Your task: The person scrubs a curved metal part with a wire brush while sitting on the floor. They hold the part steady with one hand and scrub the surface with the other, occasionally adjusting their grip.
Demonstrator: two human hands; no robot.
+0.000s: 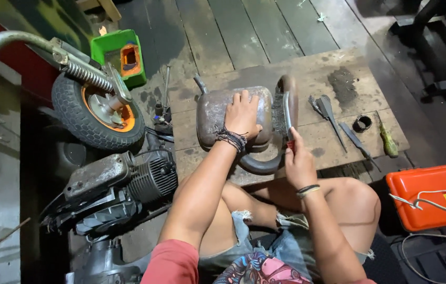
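bare board (338, 58) behind, tools (357, 138) right, perhaps engine (128, 184) crowding left

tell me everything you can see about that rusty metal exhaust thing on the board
The exhaust muffler is a boxy, rounded canister of dull grey metal blotched with brown rust. A thin bent tube sticks up from its top left corner, and a thick rusty pipe curves round its right side and loops under its near edge. It lies flat on the wooden board. The left hand presses palm down on it, while the right hand holds a wire brush against its right end.
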